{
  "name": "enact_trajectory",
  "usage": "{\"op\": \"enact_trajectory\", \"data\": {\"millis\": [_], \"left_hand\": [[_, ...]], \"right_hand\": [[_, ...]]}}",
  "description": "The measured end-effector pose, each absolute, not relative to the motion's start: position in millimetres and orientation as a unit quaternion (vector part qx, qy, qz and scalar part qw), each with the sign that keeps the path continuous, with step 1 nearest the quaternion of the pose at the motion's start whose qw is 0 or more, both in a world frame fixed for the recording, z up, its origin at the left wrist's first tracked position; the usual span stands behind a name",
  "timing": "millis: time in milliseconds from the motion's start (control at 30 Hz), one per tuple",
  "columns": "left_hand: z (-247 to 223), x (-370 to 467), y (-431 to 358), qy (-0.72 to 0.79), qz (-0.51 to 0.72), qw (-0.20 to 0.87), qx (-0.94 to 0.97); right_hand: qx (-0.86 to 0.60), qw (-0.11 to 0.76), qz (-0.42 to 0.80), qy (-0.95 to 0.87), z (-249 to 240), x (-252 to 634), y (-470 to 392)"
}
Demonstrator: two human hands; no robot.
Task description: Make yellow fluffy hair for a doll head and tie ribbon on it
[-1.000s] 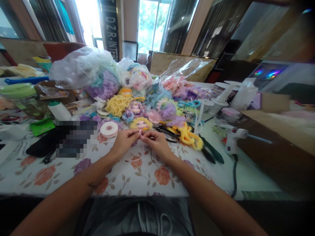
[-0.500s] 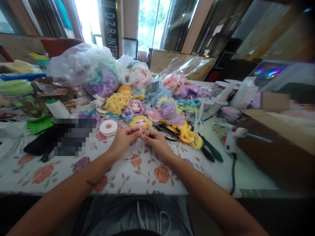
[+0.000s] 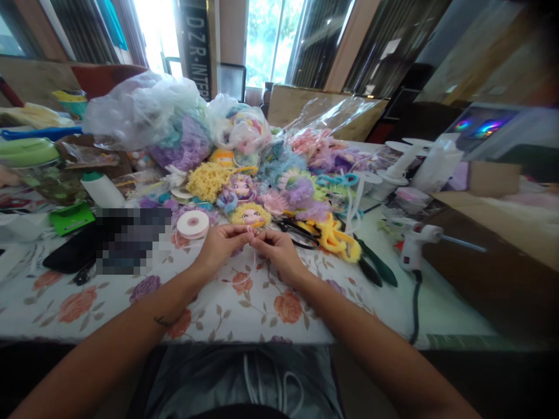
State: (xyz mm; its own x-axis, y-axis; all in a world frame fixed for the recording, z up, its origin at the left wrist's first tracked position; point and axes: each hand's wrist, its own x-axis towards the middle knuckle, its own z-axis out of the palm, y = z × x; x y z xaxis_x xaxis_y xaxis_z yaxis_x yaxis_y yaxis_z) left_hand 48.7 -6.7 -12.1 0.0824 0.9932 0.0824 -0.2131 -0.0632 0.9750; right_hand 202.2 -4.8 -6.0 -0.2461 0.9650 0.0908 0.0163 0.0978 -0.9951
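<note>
My left hand [image 3: 222,244] and my right hand [image 3: 277,250] meet fingertip to fingertip over the flowered tablecloth, both pinching a thin pale ribbon [image 3: 255,260]. One end of it hangs below my fingers; the part between the fingertips is mostly hidden. Just beyond them lies a doll head [image 3: 251,215] with curly yellow hair. A second doll head [image 3: 240,187], purple-haired, sits behind that one. To the left of my left hand is a white ribbon spool [image 3: 193,224]. Black-handled scissors [image 3: 299,233] rest right of my right hand.
Yarn bundles and plastic bags [image 3: 144,113] pile up at the back. Yellow fuzzy strips [image 3: 334,235] and dark green-handled pliers [image 3: 375,265] lie to the right, then a glue gun [image 3: 419,247] and a cardboard box [image 3: 498,256]. A thread cone [image 3: 102,191] stands at left.
My hands stay together on the ribbon with only slight finger movement. The whole view has shifted a little; the objects on the table lie as before.
</note>
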Motion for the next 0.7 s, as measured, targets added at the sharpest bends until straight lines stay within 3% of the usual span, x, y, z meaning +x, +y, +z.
{"op": "enact_trajectory", "data": {"millis": [233,700], "left_hand": [[-10.3,48.9,-3.8,0.385,0.543,0.624,0.409],[-12.1,48.5,-1.7,0.401,0.546,0.624,0.389]], "right_hand": [[-0.411,0.45,0.533,-0.586,-7.2,202.1,-4.8],[-0.411,0.449,0.516,-0.603,-8.1,200.9,-5.2]]}}
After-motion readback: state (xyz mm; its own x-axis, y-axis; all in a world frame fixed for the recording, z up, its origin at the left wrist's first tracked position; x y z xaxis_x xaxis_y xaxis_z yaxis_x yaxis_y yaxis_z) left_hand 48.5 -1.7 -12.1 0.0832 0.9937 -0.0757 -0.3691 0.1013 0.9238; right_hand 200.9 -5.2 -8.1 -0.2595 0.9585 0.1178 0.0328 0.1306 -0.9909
